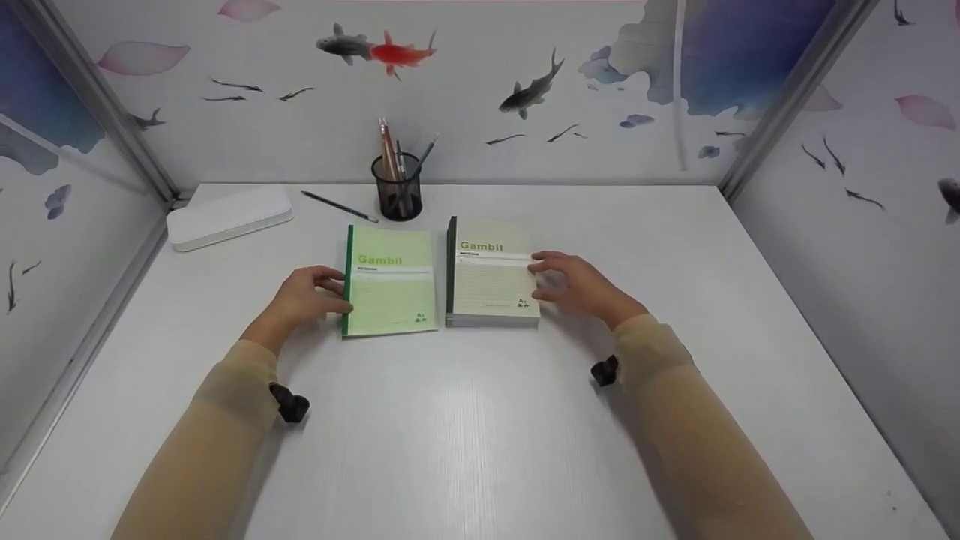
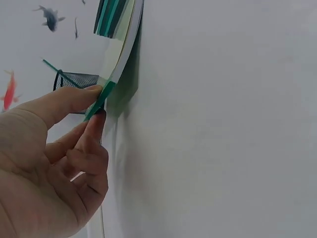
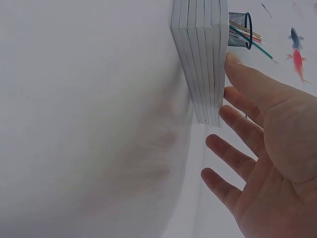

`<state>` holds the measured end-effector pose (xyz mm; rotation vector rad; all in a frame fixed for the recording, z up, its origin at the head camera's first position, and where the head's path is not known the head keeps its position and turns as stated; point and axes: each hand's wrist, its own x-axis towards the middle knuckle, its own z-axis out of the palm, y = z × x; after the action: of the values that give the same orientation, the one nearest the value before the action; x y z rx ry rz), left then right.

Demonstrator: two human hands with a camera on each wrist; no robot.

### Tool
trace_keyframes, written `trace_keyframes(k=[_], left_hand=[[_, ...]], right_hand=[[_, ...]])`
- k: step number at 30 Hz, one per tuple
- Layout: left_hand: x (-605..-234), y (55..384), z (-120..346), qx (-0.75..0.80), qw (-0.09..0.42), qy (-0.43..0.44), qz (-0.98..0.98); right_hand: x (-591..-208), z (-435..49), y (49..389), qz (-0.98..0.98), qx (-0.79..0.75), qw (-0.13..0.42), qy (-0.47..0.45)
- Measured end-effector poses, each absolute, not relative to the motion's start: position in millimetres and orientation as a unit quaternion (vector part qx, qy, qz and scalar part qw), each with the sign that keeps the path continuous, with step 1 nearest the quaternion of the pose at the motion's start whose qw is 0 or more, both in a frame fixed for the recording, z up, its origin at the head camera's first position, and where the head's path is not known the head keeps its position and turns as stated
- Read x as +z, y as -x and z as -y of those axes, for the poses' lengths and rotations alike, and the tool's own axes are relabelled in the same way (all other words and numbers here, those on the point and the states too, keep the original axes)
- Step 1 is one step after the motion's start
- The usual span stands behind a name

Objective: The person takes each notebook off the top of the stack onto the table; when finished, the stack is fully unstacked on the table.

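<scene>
In the head view a green notebook (image 1: 391, 300) lies left of a stack of cream-covered notebooks (image 1: 491, 289). My left hand (image 1: 304, 296) pinches the green notebook by its dark green spine, thumb on the cover and fingertips beneath. The left wrist view shows that spine (image 2: 101, 100) between thumb and fingers, the notebook slanting up off the table. My right hand (image 1: 574, 285) is at the stack's right side with its fingers spread. Seen from the right wrist, the thumb is at the top cover and the fingertips (image 3: 228, 111) are right by the page edges (image 3: 200, 64).
A black mesh pen cup (image 1: 399, 191) holding pencils stands behind the notebooks. One dark pencil (image 1: 339, 206) lies to its left. A white flat case (image 1: 229, 217) sits at the table's back left corner. Printed panels (image 1: 465, 142) wall the white table (image 1: 450, 435) at the back and sides.
</scene>
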<state>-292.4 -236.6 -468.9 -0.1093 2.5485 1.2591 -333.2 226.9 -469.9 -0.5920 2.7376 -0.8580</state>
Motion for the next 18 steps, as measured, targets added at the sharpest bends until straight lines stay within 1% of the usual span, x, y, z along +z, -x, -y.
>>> trace_keyframes(k=[3,9,18], left_hand=[[-468.6,294.4,237.3,0.41,0.143,0.017,-0.9],[-472.4,293.3,239.6,0.363,0.151,-0.02,-0.919],[-473.6,296.8,241.7,0.323,0.146,-0.029,-0.935]], right_hand=[[-470.1,-227.7,333.3,-0.927,-0.295,0.104,0.208],[-470.4,-227.8,331.8,-0.922,-0.306,0.104,0.215],[-465.7,-225.6,334.8,-0.925,-0.302,0.107,0.205]])
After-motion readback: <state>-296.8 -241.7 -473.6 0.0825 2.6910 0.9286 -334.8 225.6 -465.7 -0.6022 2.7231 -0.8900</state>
